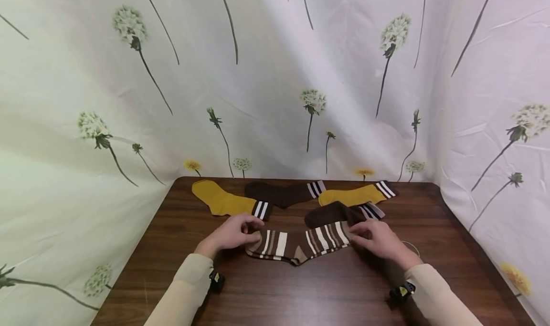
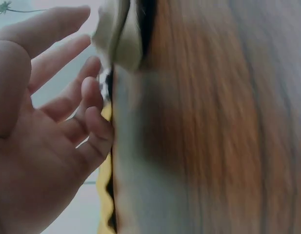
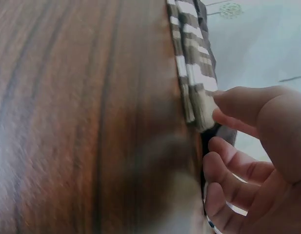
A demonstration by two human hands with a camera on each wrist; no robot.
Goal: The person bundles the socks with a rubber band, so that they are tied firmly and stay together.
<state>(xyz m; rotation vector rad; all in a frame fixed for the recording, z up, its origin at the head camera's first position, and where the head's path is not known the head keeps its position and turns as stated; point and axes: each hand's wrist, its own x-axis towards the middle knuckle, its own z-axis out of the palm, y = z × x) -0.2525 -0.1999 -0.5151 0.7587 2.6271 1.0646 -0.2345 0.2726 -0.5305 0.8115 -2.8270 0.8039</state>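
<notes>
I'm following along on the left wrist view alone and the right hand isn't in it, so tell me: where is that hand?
Observer: The right hand has its fingertips at the cuff end of the striped socks, opposite the toe end, where your left hand is.

Operator: Understood. What lies farther back, past the striped socks?

Observer: Four socks, as the head view shows: the left yellow sock, the right yellow sock, the rear dark brown sock and the front dark brown sock.
</notes>
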